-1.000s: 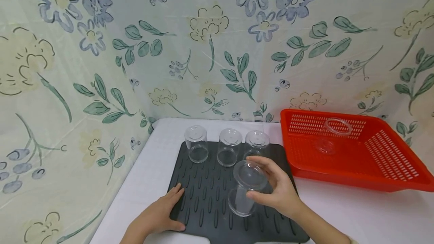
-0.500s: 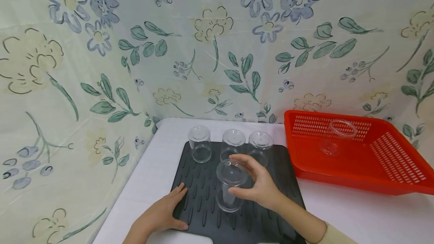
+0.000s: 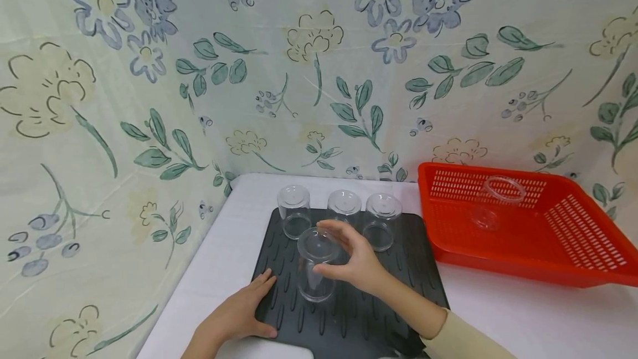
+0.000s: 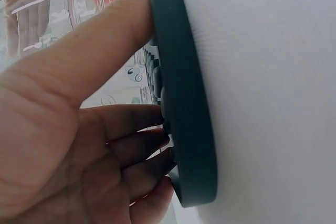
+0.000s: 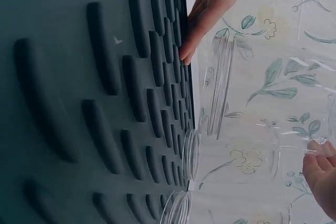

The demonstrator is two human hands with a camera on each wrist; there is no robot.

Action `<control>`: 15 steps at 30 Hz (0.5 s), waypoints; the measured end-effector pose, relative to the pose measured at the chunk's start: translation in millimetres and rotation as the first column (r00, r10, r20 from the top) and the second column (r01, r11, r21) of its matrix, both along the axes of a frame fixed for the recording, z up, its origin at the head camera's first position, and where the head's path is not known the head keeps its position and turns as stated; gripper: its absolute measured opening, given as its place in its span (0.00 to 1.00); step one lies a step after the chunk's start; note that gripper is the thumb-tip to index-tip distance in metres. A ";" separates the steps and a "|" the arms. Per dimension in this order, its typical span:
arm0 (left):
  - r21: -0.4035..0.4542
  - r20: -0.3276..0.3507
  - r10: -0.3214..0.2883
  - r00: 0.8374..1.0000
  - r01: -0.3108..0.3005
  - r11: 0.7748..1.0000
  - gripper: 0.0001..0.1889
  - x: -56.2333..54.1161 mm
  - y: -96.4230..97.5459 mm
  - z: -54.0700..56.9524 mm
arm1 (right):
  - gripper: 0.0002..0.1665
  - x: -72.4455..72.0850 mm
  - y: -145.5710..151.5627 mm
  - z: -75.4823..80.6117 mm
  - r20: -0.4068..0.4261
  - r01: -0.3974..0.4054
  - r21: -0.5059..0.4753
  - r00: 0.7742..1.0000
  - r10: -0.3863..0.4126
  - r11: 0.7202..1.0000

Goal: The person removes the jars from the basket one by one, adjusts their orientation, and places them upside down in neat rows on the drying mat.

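Observation:
My right hand (image 3: 356,262) holds a clear glass jar (image 3: 311,278) upside down, thumb and fingers on opposite sides near its base. In the right wrist view the held jar's rim (image 5: 223,87) hangs apart from the dark ribbed mat (image 5: 68,103). My left hand (image 3: 236,314) rests at the mat's left edge, its fingertips touching the mat (image 4: 181,87) in the left wrist view. Three more clear jars stand upside down along the back of the mat: a left jar (image 3: 294,209), a middle jar (image 3: 344,204) partly behind my right hand, and a right jar (image 3: 384,220).
A red plastic basket (image 3: 503,270) with slotted walls stands right of the mat, with another clear jar (image 3: 503,190) lying tilted inside. White cloth (image 3: 488,314) covers the table. A floral curtain (image 3: 279,71) hangs behind and to the left.
My right hand has carried the jar leftward and slightly away over the mat, uncovering the right back jar. The left hand keeps its place on the mat's edge.

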State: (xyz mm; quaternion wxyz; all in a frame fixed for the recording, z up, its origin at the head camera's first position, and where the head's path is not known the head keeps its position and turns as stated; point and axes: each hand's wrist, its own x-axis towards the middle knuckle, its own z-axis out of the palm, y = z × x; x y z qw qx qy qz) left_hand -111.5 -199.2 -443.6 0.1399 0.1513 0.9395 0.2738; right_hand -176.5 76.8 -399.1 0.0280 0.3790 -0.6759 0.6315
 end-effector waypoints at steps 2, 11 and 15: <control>0.002 0.003 0.004 1.000 -0.004 1.000 0.57 0.3 -0.3 -0.3 | 0.42 -3.5 -4.6 -0.7 0.010 0.001 0.021 1.000 -0.001 1.000; -0.005 0.015 0.002 1.000 -0.002 1.000 0.57 0.0 -1.8 -0.6 | 0.45 -20.1 -23.8 -5.1 0.074 0.026 0.053 0.997 -0.030 0.998; -0.002 0.023 0.002 1.000 -0.002 1.000 0.57 -0.7 -1.6 0.1 | 0.46 -23.2 -32.8 -2.6 0.094 0.022 0.061 0.995 -0.028 0.998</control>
